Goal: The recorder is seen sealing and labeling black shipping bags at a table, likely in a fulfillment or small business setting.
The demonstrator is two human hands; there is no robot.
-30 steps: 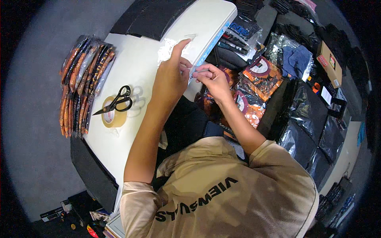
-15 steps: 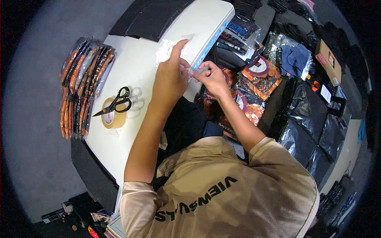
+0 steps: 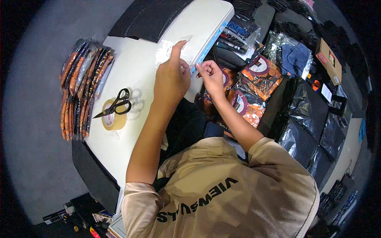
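Note:
At the table's right edge, my left hand (image 3: 173,81) has its index finger raised and the other fingers curled. What those curled fingers hold, if anything, is hidden by the hand. A short distance to the right, my right hand (image 3: 212,77) is closed, thumb against bent fingers, beside the blue-marked table edge; its contents are too small to make out. Behind my left hand lies a heap of small white pieces (image 3: 163,52) with a clear plastic piece by it. Black-handled scissors (image 3: 118,105) rest on a roll of tan tape (image 3: 115,121), left of my left forearm.
Bagged orange and black garments (image 3: 81,89) are stacked at the white table's (image 3: 137,55) left edge. Black sheets (image 3: 149,18) cover its far end. To the right are more bagged garments (image 3: 260,73), a blue cloth (image 3: 295,58), a cardboard box (image 3: 328,61) and dark plastic-wrapped packs (image 3: 305,105).
My right hand has drawn slightly apart from my left, and the pale, translucent strip seen between them no longer shows. My left hand has barely moved.

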